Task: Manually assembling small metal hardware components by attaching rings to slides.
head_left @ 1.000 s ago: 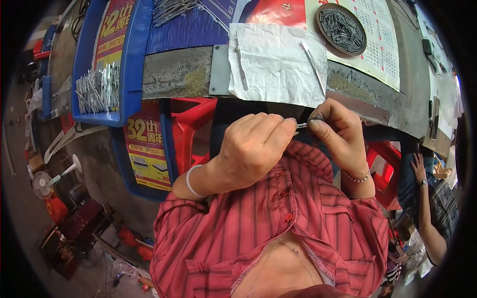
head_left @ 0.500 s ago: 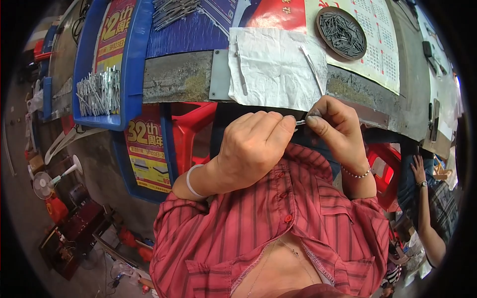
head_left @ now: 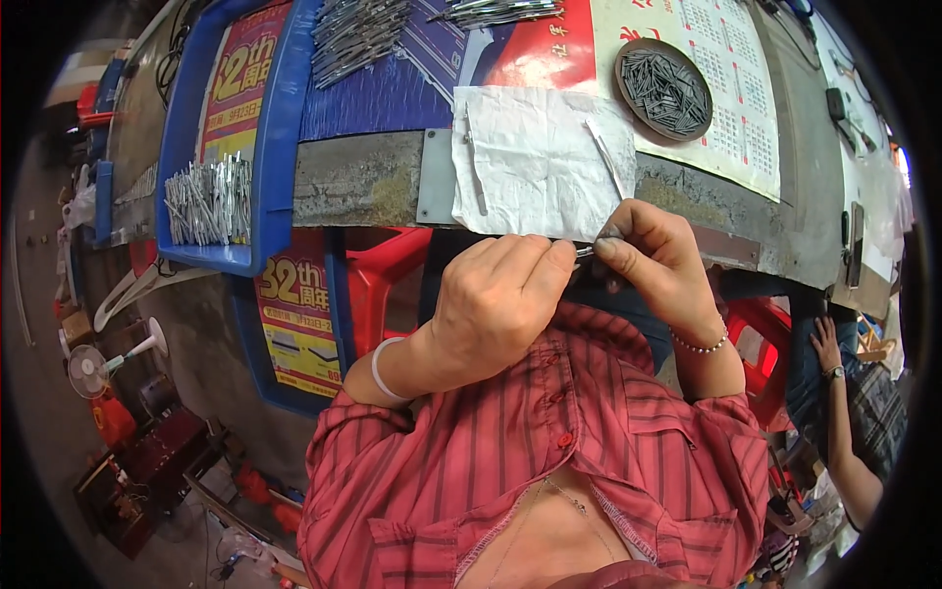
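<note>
Both my hands are raised just off the table's front edge, fingertips almost meeting. My left hand (head_left: 505, 294) is closed, its back turned up, and it grips a slim shiny metal piece (head_left: 586, 250) whose short end shows between the hands. On the other end, the thumb and bent fingers of my right hand (head_left: 655, 250) pinch the same piece. Most of it is hidden by fingers. Just beyond lies a creased white sheet (head_left: 540, 147), with one thin metal strip (head_left: 476, 172) at its left side and another strip (head_left: 604, 157) at its right.
A round dish (head_left: 617, 80) of small dark metal pins (head_left: 667, 90) sits on a calendar sheet (head_left: 751, 118). Thin metal pieces (head_left: 361, 37) are heaped at the back. More stand in a blue bin (head_left: 275, 187) at left. Another person's hand (head_left: 826, 344) is far right.
The view has tilted slightly, so the table sits lower and more metal pieces show at the back. My hands have drawn closer together, and less of the metal piece shows between them.
</note>
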Demonstrator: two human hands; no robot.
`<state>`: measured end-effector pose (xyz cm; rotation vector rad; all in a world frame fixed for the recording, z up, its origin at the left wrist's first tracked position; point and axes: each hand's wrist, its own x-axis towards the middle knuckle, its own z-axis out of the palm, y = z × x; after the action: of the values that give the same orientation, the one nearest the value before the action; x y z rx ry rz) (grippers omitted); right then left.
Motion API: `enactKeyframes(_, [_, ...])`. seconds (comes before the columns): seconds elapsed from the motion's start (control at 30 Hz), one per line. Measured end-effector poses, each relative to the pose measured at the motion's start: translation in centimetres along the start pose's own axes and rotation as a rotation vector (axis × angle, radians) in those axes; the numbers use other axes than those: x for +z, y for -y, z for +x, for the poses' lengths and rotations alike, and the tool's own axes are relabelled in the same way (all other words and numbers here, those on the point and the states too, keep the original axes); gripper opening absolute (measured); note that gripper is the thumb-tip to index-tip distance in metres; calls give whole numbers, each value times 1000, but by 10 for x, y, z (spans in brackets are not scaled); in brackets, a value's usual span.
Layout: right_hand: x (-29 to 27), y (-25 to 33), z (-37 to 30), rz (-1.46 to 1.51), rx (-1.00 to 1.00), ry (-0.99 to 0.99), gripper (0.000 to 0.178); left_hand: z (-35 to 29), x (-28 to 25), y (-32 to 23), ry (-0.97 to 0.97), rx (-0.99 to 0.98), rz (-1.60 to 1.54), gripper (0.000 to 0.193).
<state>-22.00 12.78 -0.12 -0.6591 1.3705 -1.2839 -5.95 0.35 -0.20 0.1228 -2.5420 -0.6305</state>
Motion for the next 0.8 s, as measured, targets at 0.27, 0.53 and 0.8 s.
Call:
enactKeyframes(0.27, [-57, 32, 32, -697, -412, -436, 14, 24, -28, 2, -16, -146, -157, 18])
enactKeyframes(0.53, [-114, 25, 77, -1498, -470, -482, 17, 103, -54, 50, -101, -195, -107, 11])
enactKeyframes(0.8, [-122, 19, 87, -1365, -513, -572, 7, 252, 23, 145, -36, 62, 35, 14])
